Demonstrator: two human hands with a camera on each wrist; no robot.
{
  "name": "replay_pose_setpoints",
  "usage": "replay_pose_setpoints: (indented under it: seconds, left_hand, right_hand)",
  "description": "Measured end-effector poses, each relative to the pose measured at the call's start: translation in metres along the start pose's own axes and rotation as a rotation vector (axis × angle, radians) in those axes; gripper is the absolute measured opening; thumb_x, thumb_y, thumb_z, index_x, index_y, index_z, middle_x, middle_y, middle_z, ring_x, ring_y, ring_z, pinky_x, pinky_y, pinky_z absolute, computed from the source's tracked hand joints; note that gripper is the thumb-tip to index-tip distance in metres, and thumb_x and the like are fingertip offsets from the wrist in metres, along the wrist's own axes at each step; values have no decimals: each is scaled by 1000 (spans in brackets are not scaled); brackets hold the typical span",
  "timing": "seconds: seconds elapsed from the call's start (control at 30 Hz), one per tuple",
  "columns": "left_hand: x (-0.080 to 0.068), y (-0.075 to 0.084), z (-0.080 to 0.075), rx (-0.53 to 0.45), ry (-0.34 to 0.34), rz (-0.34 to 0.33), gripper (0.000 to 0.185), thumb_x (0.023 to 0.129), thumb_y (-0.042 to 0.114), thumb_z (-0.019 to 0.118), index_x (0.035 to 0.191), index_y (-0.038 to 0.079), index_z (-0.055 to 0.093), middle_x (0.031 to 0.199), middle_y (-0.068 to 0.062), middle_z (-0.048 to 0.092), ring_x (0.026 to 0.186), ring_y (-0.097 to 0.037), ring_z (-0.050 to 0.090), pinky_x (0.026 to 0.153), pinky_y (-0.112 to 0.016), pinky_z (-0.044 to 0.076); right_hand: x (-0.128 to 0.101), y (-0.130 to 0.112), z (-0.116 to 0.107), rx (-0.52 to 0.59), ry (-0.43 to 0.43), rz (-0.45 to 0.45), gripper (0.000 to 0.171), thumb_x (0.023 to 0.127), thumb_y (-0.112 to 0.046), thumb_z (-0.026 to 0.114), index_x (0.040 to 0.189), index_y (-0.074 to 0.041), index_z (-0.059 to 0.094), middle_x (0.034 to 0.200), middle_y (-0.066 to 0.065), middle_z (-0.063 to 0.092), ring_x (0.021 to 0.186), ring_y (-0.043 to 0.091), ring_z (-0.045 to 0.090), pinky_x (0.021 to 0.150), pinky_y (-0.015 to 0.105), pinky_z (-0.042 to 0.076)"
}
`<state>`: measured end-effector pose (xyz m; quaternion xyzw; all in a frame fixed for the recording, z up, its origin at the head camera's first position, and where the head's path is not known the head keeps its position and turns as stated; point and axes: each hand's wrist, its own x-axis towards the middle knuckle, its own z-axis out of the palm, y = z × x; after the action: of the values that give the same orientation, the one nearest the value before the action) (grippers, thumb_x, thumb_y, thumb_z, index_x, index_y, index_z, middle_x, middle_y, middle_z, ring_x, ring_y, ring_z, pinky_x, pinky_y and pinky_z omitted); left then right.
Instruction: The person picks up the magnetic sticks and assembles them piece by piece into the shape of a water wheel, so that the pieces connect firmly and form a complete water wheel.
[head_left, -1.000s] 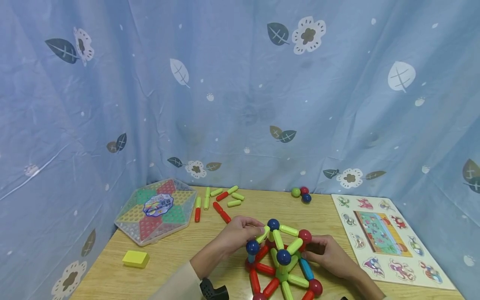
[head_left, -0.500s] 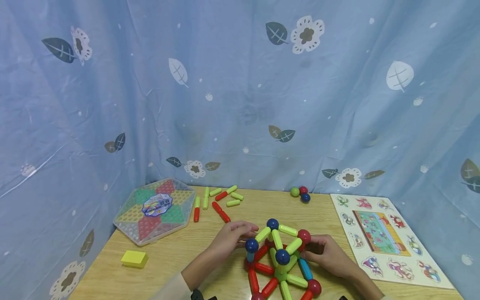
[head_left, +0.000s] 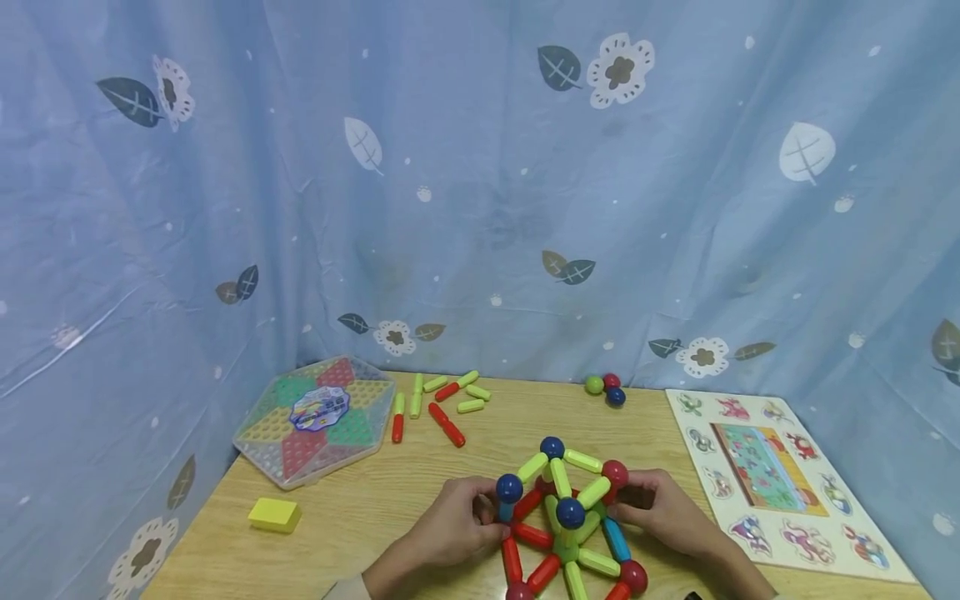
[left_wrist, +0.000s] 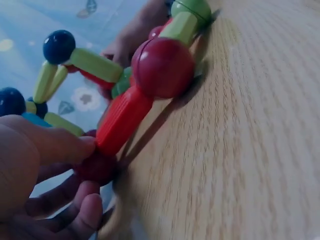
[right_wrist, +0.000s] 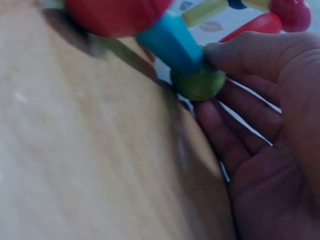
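Observation:
A dome of red, green and blue rods joined by balls, the rod-and-ball structure [head_left: 566,517], stands on the wooden table [head_left: 375,508] near its front edge. My left hand [head_left: 483,517] is at its left side, below a blue ball [head_left: 508,487]. In the left wrist view this left hand [left_wrist: 89,175] pinches a dark red ball [left_wrist: 97,167] at the foot of a red rod [left_wrist: 122,120]. My right hand [head_left: 626,504] holds the structure's right side. Close up, the right hand [right_wrist: 210,80] grips a green ball [right_wrist: 200,82] at the end of a blue rod [right_wrist: 170,42].
A hexagonal checkers board [head_left: 315,417] lies at the back left with a yellow block [head_left: 274,514] in front of it. Loose red and green rods [head_left: 442,400] and three balls [head_left: 606,387] lie at the back. An animal puzzle board [head_left: 772,475] is on the right. A blue curtain [head_left: 480,183] surrounds the table.
My left hand has come down from the upper green rod to the base of the structure at its left side. The right hand has stayed in place.

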<state>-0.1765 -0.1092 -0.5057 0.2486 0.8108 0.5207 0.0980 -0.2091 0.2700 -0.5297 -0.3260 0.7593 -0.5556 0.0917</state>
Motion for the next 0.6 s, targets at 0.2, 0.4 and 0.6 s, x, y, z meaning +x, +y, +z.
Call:
replay_pose_setpoints:
  seconds: [0.2, 0.4, 0.6]
  left_hand:
    - [10, -1, 4, -20, 96, -45, 17, 92, 4, 84, 105, 15, 82, 91, 4, 76, 76, -4, 68, 69, -20, 57]
    - [26, -8, 0, 31, 135, -18, 20, 93, 7, 84, 112, 10, 85, 98, 0, 82, 84, -4, 73, 76, -21, 60]
    - [44, -12, 3, 44, 129, 3, 18, 94, 7, 84, 110, 12, 86, 101, 3, 83, 88, -3, 74, 80, -22, 61]
  right_hand:
    - [-7, -3, -11, 96, -64, 20, 31, 105, 4, 65, 133, -2, 76, 124, 2, 82, 111, 7, 76, 94, 23, 61]
    - [-6, -1, -16, 77, -79, 27, 25, 105, 4, 64, 124, -1, 78, 116, 6, 83, 99, 4, 75, 86, 24, 61]
    - [1, 0, -2, -27, 64, 64, 37, 103, -4, 74, 139, 3, 70, 128, 13, 80, 116, 7, 75, 97, 21, 59]
